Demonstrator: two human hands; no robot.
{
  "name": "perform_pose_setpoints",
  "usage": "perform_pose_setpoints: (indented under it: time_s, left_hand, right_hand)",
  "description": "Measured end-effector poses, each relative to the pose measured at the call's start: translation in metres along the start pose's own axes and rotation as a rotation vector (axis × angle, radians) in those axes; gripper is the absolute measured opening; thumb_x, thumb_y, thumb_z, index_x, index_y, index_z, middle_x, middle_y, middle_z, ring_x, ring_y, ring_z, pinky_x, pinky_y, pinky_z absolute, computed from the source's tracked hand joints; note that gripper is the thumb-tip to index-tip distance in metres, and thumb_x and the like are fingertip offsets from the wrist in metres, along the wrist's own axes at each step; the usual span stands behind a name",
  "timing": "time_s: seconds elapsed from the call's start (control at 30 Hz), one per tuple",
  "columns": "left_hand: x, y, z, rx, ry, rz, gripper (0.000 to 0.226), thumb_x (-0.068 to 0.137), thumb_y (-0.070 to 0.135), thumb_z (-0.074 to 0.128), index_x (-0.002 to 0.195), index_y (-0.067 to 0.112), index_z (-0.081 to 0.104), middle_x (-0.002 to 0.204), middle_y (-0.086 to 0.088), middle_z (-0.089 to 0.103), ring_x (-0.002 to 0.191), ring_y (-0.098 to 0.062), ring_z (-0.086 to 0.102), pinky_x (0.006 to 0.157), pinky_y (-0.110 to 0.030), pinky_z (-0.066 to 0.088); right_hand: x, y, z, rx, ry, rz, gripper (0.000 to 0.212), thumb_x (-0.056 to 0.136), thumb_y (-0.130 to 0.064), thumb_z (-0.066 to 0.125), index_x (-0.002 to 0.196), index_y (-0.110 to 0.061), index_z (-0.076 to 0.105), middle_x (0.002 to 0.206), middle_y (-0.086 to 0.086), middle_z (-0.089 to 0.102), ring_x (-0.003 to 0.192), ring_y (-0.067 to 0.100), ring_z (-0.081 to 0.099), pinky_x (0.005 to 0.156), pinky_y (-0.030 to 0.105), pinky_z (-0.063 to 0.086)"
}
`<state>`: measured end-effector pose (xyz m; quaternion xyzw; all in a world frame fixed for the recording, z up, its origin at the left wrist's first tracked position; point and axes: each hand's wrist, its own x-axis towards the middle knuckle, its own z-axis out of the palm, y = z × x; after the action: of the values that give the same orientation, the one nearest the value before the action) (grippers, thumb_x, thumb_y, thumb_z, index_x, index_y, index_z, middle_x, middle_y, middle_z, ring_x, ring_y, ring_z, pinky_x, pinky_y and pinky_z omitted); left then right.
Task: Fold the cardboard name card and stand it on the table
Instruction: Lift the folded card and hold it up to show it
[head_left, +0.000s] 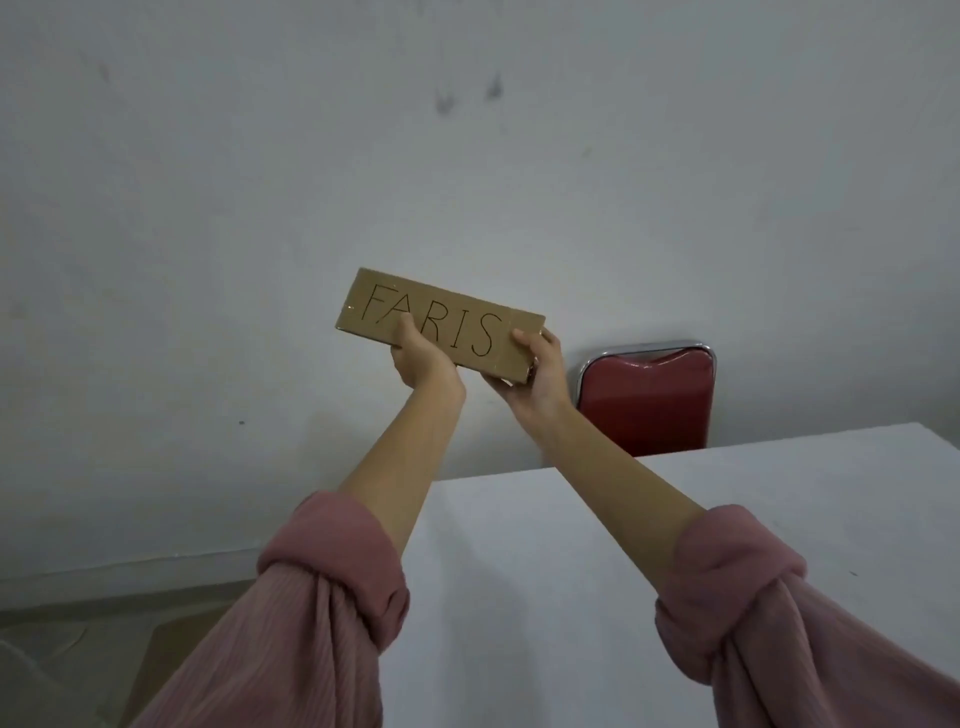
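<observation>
— Where was the name card (441, 317)?
— Up before the wall, above the desk (597, 545).
— Your hands?
— Your left hand (418, 358) and right hand (535, 374) each pinched its lower edge.

The white table (675, 519) is hiding the lower part of the red padded chair (647, 400), and the rolled pink sleeves (332, 597) are running off the bottom edge.

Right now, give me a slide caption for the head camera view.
Both hands, left hand and right hand, hold the cardboard name card lettered FARIS aloft above the white table.
</observation>
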<state>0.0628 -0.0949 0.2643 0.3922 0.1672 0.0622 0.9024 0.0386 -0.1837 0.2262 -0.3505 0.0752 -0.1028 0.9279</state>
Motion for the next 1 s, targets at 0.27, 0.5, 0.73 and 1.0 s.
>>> perform_pose_setpoints:
  time_s: [0.27,0.5,0.73,1.0]
  left_hand:
    - [0.003,0.043,-0.007,-0.229,-0.279,-0.021,0.027,0.089,0.036,0.047,0.102,0.017,0.06,0.103,-0.007,0.06,0.095,-0.024,0.058,0.085,-0.041,0.052]
    - [0.008,0.084,-0.001,0.014,-0.459,0.098,0.028,0.089,0.036,0.052,0.103,0.017,0.068,0.083,-0.001,0.069,0.083,-0.02,0.063,0.079,-0.031,0.053]
    - [-0.017,0.08,0.025,0.264,-0.581,0.165,0.05,0.089,0.059,0.032,0.092,0.022,0.065,0.081,0.002,0.073,0.081,-0.02,0.068,0.07,-0.034,0.055]
    - [-0.058,0.062,0.046,0.446,-0.276,0.219,0.03,0.09,0.038,0.036,0.07,0.021,0.05,0.073,0.0,0.056,0.071,-0.02,0.055,0.065,-0.029,0.044]
  right_hand:
    - [0.005,-0.072,0.009,-0.189,-0.127,-0.021,0.017,0.084,-0.01,0.05,0.092,-0.024,0.055,0.097,0.002,0.059,0.09,0.021,0.056,0.066,0.034,0.053]
    - [0.014,-0.136,0.02,-0.232,-0.287,-0.082,0.021,0.083,-0.013,0.045,0.092,-0.026,0.06,0.094,-0.002,0.06,0.082,0.019,0.058,0.062,0.026,0.051]
    - [0.011,-0.156,0.023,-0.394,-0.127,-0.173,0.036,0.086,-0.059,0.046,0.089,-0.025,0.059,0.091,-0.003,0.066,0.083,0.015,0.064,0.073,0.032,0.054]
    - [-0.009,-0.17,0.005,-0.448,0.041,-0.227,0.032,0.085,-0.055,0.046,0.08,-0.025,0.053,0.099,0.001,0.056,0.09,0.019,0.055,0.087,0.037,0.047]
